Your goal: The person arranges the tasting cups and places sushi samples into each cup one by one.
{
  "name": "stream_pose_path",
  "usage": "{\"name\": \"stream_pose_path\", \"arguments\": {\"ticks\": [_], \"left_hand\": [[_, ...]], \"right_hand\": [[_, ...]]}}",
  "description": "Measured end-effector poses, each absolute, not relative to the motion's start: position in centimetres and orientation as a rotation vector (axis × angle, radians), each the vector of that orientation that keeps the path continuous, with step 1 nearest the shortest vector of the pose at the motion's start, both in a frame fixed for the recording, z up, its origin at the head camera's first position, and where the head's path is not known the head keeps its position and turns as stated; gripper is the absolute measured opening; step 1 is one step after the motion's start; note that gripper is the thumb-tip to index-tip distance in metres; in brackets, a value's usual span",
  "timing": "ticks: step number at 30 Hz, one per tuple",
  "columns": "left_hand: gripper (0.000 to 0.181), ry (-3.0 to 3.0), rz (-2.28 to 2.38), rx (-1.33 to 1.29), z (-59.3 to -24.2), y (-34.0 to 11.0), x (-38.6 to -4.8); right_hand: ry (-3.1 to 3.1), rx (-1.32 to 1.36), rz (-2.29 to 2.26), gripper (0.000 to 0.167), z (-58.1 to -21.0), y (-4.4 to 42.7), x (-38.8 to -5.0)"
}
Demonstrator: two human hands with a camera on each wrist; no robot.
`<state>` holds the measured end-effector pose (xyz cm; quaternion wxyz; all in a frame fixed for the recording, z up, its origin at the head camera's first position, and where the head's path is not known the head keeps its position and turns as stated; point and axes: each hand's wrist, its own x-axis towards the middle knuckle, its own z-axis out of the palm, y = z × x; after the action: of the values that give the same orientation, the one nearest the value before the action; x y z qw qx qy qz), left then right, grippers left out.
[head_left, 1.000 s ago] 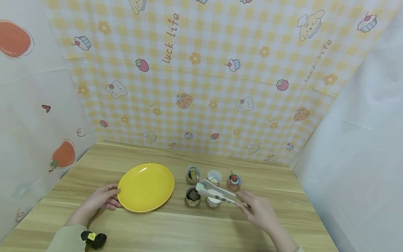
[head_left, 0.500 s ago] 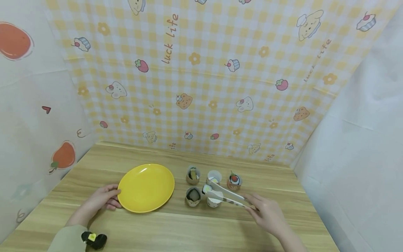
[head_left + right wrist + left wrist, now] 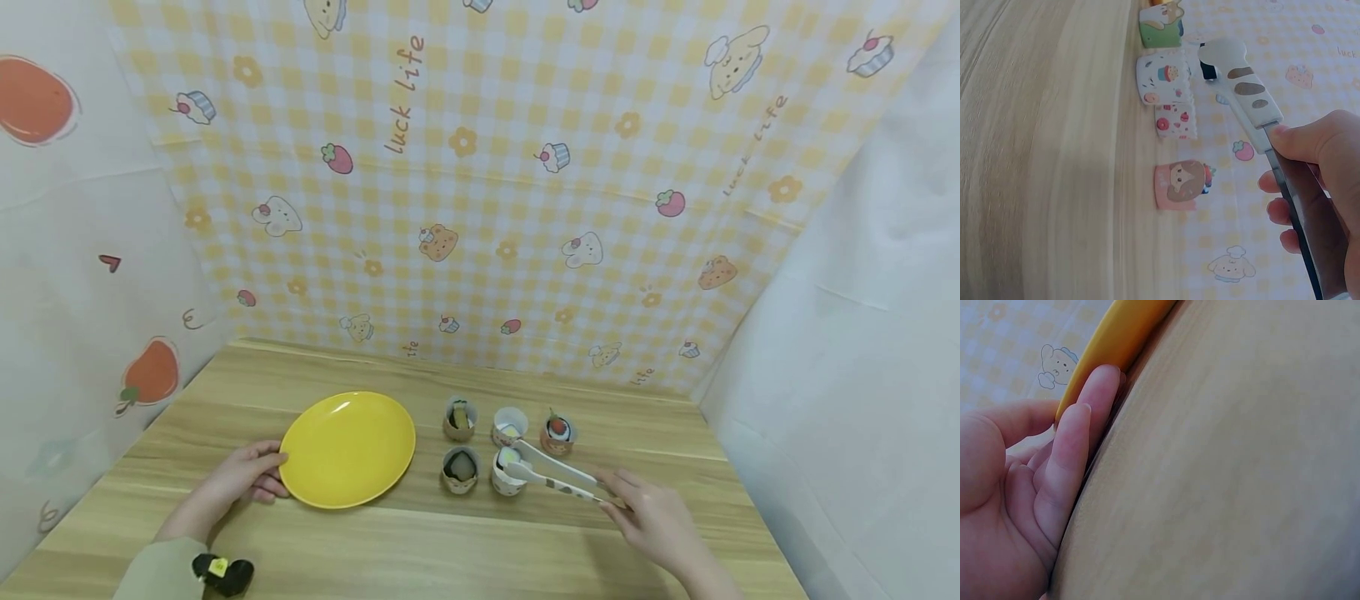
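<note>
My left hand point(image 3: 243, 473) pinches the rim of a yellow plate point(image 3: 347, 450), thumb on top; in the left wrist view the fingers point(image 3: 1069, 447) lie under the rim point(image 3: 1124, 334). My right hand point(image 3: 651, 515) grips white tongs point(image 3: 553, 482) with brown patches. Between their tips is a small sushi roll point(image 3: 508, 457), white with a pale yellow-green centre and a dark wrap. It is over the front white paper cup point(image 3: 509, 485); in the right wrist view the tongs point(image 3: 1241, 81) and the roll's dark edge point(image 3: 1207, 70) are apart from that cup point(image 3: 1159, 78).
Around it stand other paper cups: one with a dark brown piece point(image 3: 461, 467), one with a yellowish piece point(image 3: 461, 414), a white cup point(image 3: 510, 417) with a pale piece inside, and a pink cup point(image 3: 557, 442) with a red-topped roll. A patterned cloth point(image 3: 480, 208) hangs behind the wooden table point(image 3: 420, 558).
The right hand has moved right with the tongs, carrying the sushi roll from beside the dark-brown-piece cup to over the front white cup. The left hand and plate have stayed put.
</note>
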<state>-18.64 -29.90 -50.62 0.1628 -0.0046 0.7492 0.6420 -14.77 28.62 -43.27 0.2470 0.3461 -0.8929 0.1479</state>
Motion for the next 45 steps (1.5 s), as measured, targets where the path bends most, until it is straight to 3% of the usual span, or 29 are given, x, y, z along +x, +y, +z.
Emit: {"name": "stream_pose_path", "arguments": {"ticks": [45], "left_hand": [[0.063,2.162,1.807,-0.023,-50.49,-29.88,-18.52]], "right_hand": [[-2.493,0.91,0.326,0.041,-43.78,28.77,-14.48]]}}
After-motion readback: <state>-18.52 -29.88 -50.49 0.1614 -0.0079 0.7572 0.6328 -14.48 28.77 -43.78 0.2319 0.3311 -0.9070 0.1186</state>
